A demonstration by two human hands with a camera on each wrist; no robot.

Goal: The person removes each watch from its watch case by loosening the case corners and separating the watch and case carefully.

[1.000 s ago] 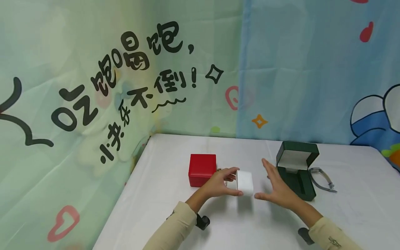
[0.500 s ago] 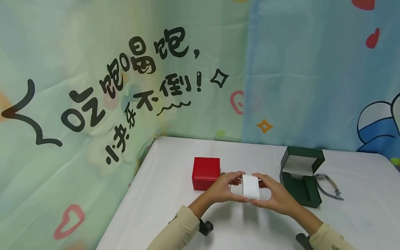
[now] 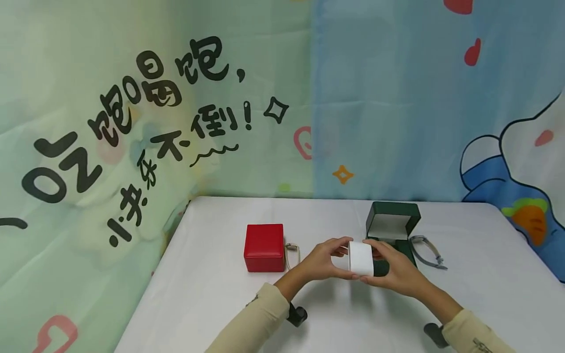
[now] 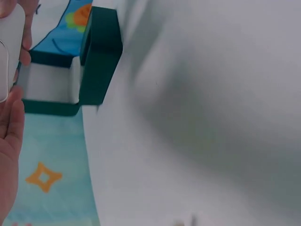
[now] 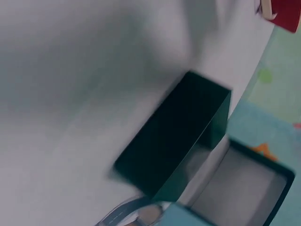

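Between both hands, above the white table, is a small white block [image 3: 361, 258] with rounded edges. My left hand [image 3: 321, 261] holds it from the left, thumb low at the front and fingers along its upper side. On the right, my right hand [image 3: 399, 273] pinches the same block between thumb and fingers. Part of the white block [image 4: 8, 52] shows at the left edge of the left wrist view, with fingers around it. Neither the block nor the right hand appears in the right wrist view.
Behind the right hand stands an open dark green box [image 3: 393, 220], its lid lined in white. A grey watch [image 3: 428, 252] lies at its right. Further left sits a closed red box [image 3: 265, 249] with a thin beige-gold band [image 3: 292, 255] beside it. Printed curtains [image 3: 397, 122] hang behind the table.
The right hand came in from the right, fingers spread, and took hold of the block's right side. The left hand kept its grip. The head view has shifted.
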